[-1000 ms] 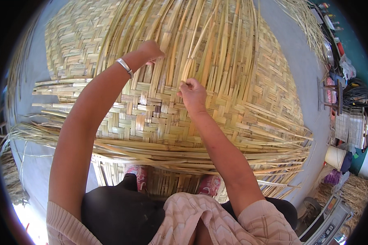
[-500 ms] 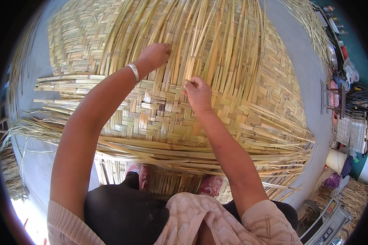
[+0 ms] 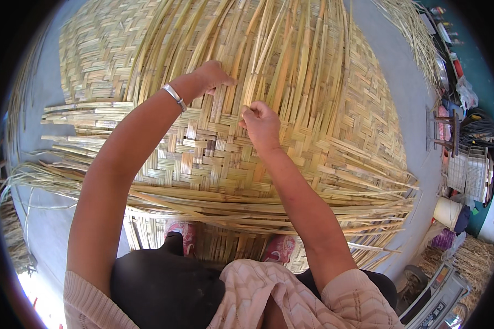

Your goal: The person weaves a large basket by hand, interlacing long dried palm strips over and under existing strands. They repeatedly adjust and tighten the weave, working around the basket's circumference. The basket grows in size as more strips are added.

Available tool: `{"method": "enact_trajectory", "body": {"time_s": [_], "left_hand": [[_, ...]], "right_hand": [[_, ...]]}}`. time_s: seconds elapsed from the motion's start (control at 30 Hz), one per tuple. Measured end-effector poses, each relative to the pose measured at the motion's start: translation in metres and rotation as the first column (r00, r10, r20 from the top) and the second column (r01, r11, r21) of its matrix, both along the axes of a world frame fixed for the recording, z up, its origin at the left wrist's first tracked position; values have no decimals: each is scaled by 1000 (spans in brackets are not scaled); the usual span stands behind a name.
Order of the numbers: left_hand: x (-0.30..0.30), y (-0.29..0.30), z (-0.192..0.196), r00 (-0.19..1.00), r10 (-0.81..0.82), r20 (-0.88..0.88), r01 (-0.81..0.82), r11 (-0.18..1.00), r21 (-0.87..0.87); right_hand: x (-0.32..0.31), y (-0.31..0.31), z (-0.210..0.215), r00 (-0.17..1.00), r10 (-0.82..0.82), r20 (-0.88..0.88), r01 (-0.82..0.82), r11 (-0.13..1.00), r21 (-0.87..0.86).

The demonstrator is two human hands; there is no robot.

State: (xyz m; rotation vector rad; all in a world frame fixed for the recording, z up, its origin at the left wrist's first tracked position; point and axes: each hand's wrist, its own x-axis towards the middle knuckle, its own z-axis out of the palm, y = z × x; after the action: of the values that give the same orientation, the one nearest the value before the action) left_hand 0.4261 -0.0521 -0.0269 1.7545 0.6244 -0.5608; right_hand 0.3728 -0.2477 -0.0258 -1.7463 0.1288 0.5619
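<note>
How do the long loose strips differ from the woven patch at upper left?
The long strips run mostly side by side; the woven patch interlaces crossing strands. Some long strips slant loosely, while the woven patch keeps a regular zigzag. Both are yellowish.

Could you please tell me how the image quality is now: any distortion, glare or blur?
Head view: fisheye distortion seems to bow the lower strips, and the corners are black; head view: a patch at lower left is blown out white; head view: left hand and right hand have clear outlines.
</note>
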Motion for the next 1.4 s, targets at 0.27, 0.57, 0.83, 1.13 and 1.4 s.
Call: {"method": "enact_trajectory", "body": {"time_s": [0.27,0.57,0.83,1.13,1.4], "left_hand": [[-8,9,-9,997,78,-5,-75,937,-342],[-28,12,7,988,24,150,83,745,-662],[-49,4,-3,956,231,181,-174,942,-286],[-90,-1,-12,821,483,304,-457,875,-156],[-114,3,-22,765,560,319,-513,829,-225]], "right_hand": [[6,3,-1,999,37,-5,-38,998,-51],[20,9,-13,709,550,441,-299,801,-518],[49,9,-14,735,666,124,-580,713,-394],[52,15,-13,734,673,90,-603,707,-371],[50,19,-10,691,719,74,-616,639,-461]]}}
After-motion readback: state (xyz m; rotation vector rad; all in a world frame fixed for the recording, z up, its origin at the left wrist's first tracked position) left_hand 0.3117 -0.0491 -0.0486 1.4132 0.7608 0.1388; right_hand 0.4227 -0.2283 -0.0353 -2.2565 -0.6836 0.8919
